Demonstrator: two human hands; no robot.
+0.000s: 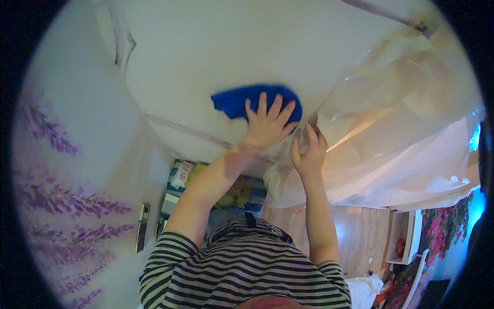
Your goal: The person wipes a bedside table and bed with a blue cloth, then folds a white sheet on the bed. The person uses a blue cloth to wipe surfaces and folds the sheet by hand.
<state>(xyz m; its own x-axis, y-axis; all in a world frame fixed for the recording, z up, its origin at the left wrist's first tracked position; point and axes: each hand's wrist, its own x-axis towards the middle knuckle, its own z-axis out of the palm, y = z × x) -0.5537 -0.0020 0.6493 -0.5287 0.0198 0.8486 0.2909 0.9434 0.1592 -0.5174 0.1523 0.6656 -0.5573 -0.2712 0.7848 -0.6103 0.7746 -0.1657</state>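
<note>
My left hand [268, 123] lies with its fingers spread on a blue cloth [234, 103]. Beneath the cloth is a broad pale surface [206, 62] with brownish lines along its edges. To the right, my right hand [310, 153] is raised with fingers apart and slightly bent. Its fingertips are beside the edge of a thin, see-through whitish sheet [381, 113]; whether they touch it I cannot tell. The sheet hangs in loose folds down the right side.
A wall with purple flower pictures [72, 203] runs along the left. Several items lie on a dark blue patterned surface [175, 185] below my left forearm. At the lower right are a wooden floor [360, 226], a white open shelf unit [409, 237] and pink flowers [448, 221].
</note>
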